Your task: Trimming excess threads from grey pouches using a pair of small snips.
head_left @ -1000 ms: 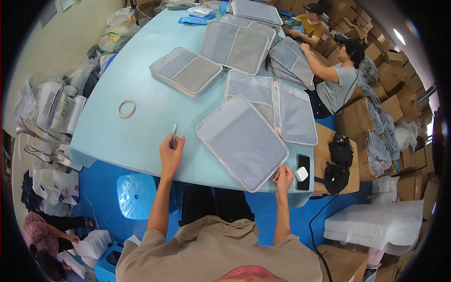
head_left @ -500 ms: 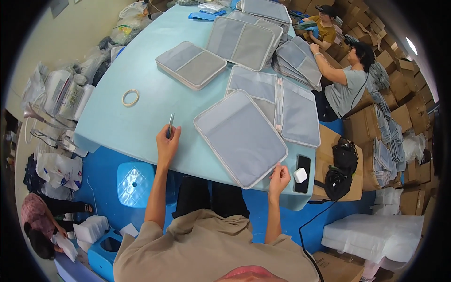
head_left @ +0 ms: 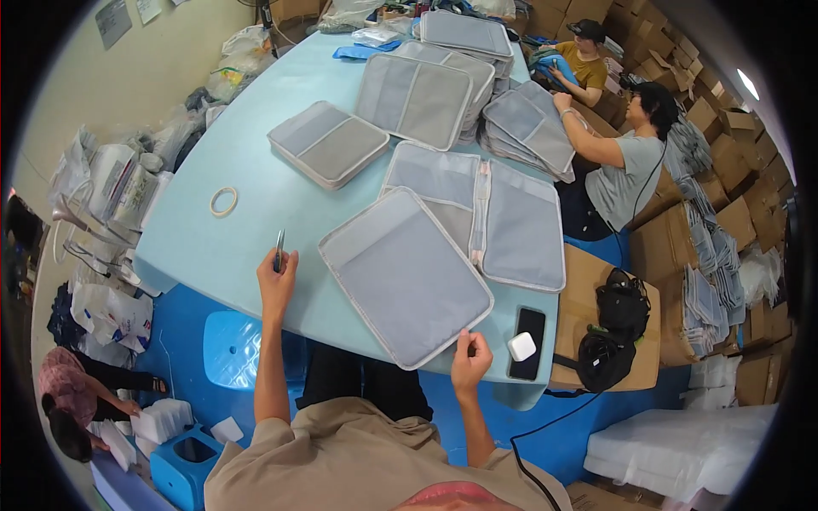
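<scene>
My left hand (head_left: 276,281) is closed round small metal thread snips (head_left: 279,249), their tip pointing up and away from me over the table. At the near right edge, my right hand (head_left: 471,361) is closed, its thumb and finger pinched at the near corner of a flat grey fabric packing pouch (head_left: 409,272). Whether a thread is between those fingers is too small to see. That pouch lies slantwise, partly covering another pouch (head_left: 521,230) spread open with its zip edge down the middle.
Stacked grey pouches (head_left: 328,145) stand farther back on the pale table (head_left: 213,281). A tape roll (head_left: 223,202) lies left. A phone (head_left: 528,341) with a white case (head_left: 521,346) lies right. A blue stool (head_left: 232,349) stands below the table's edge. Co-workers sit at the far right.
The view has shifted, so the table and pouches sit a little lower and farther left. Both hands keep their grips; the snips still point upward. The person at lower left has moved an arm.
</scene>
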`<control>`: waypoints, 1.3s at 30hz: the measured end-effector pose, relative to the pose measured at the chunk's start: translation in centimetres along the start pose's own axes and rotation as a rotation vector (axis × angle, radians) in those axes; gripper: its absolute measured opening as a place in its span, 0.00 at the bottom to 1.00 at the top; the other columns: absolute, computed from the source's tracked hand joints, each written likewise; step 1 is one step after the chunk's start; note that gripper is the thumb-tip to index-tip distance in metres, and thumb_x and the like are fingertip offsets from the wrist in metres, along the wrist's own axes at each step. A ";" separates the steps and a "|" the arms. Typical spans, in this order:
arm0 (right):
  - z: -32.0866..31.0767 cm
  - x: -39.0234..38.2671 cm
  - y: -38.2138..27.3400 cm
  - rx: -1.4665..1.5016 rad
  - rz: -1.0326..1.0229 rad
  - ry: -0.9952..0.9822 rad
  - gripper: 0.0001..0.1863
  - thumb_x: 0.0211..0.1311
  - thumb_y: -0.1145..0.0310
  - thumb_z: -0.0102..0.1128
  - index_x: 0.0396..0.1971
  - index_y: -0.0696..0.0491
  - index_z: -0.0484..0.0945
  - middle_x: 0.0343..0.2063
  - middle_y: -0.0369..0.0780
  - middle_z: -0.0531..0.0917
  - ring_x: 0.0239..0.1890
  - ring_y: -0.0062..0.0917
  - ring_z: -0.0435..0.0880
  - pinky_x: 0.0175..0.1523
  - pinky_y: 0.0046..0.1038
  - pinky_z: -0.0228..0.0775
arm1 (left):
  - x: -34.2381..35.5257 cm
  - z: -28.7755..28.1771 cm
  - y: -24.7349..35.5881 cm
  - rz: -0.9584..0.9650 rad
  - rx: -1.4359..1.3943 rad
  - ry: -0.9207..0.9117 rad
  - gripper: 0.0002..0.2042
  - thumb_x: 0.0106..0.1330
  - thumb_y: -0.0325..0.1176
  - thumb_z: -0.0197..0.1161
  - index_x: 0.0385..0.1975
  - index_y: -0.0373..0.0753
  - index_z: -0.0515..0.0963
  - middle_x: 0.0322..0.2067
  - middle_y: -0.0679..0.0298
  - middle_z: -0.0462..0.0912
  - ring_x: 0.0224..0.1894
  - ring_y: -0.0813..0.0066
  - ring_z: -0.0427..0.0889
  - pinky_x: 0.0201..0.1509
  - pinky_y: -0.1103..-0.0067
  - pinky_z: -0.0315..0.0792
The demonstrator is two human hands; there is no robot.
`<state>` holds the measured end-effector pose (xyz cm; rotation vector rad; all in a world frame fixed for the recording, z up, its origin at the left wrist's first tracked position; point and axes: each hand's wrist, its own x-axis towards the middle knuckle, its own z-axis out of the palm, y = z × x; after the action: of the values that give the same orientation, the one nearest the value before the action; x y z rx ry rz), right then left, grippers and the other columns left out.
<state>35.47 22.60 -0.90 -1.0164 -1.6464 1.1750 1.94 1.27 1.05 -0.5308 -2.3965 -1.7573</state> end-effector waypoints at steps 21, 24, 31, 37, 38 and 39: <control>1.6 -1.8 -1.1 -0.218 -0.312 0.140 0.11 0.62 0.73 0.68 0.28 0.55 0.72 0.24 0.39 0.75 0.26 0.28 0.75 0.32 0.32 0.64 | 0.0 -0.4 0.3 0.048 0.107 -0.115 0.16 0.69 0.37 0.69 0.24 0.35 0.73 0.13 0.64 0.65 0.16 0.75 0.62 0.23 0.72 0.59; 2.3 -2.9 -1.8 -0.080 -0.348 0.132 0.14 0.57 0.71 0.72 0.34 0.56 0.72 0.42 0.46 0.76 0.43 0.34 0.76 0.46 0.37 0.68 | 0.3 -0.7 0.0 0.002 -0.089 -0.090 0.16 0.70 0.33 0.69 0.22 0.37 0.70 0.18 0.76 0.59 0.23 0.87 0.56 0.26 0.79 0.52; 3.3 -4.5 -4.4 -0.255 -0.462 -0.192 0.29 0.44 0.59 0.84 0.42 0.55 0.76 0.63 0.52 0.65 0.66 0.48 0.66 0.67 0.47 0.63 | 0.5 -0.9 -0.2 -0.041 -0.195 -0.040 0.17 0.71 0.35 0.68 0.23 0.38 0.70 0.19 0.77 0.60 0.23 0.87 0.57 0.26 0.80 0.53; 3.4 -4.5 -5.6 -0.366 -0.585 -0.221 0.35 0.38 0.58 0.88 0.46 0.53 0.78 0.67 0.52 0.61 0.69 0.53 0.63 0.69 0.54 0.60 | 0.4 -1.0 0.0 -0.052 -0.175 -0.031 0.17 0.71 0.35 0.68 0.23 0.37 0.69 0.18 0.76 0.61 0.23 0.86 0.58 0.27 0.79 0.54; 3.7 -4.7 -5.8 -0.358 -0.585 -0.221 0.35 0.38 0.58 0.88 0.46 0.53 0.78 0.67 0.52 0.61 0.69 0.53 0.63 0.69 0.54 0.60 | 0.3 -0.9 0.0 -0.046 -0.155 -0.030 0.17 0.71 0.35 0.69 0.23 0.37 0.69 0.18 0.76 0.61 0.23 0.86 0.58 0.27 0.79 0.54; 4.1 -5.1 -6.2 -0.416 -0.575 -0.170 0.33 0.38 0.60 0.88 0.45 0.52 0.78 0.67 0.52 0.62 0.70 0.54 0.61 0.70 0.55 0.58 | 0.3 -0.9 -0.1 -0.044 -0.150 -0.027 0.17 0.71 0.35 0.69 0.23 0.37 0.69 0.18 0.76 0.61 0.23 0.86 0.58 0.27 0.79 0.54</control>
<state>32.34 15.31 3.31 -0.6148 -2.1845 0.5568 1.54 0.47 1.31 -0.5257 -2.3234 -1.9724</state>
